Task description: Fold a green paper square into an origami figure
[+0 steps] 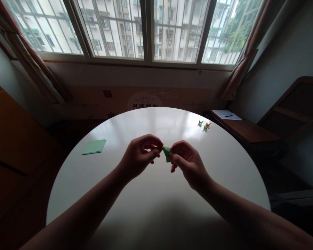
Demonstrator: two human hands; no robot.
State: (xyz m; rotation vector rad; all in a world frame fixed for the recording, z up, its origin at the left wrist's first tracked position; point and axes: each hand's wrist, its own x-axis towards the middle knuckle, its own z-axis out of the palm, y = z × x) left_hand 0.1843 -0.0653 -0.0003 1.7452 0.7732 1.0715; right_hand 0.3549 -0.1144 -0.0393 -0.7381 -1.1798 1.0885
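Above the middle of a round white table [156, 201] I hold a small folded piece of green paper [167, 153] between both hands. My left hand [139, 154] pinches its left tip with thumb and forefinger. My right hand [187, 161] is closed on its right side, the fingers curled over it and hiding part of the paper. Both forearms reach in from the bottom edge.
A stack of pale green paper sheets [94, 146] lies at the table's left. Three small folded paper figures [204, 125], green and orange, sit at the far right. A wooden side table with a sheet and pen [226, 115] stands to the right, windows behind.
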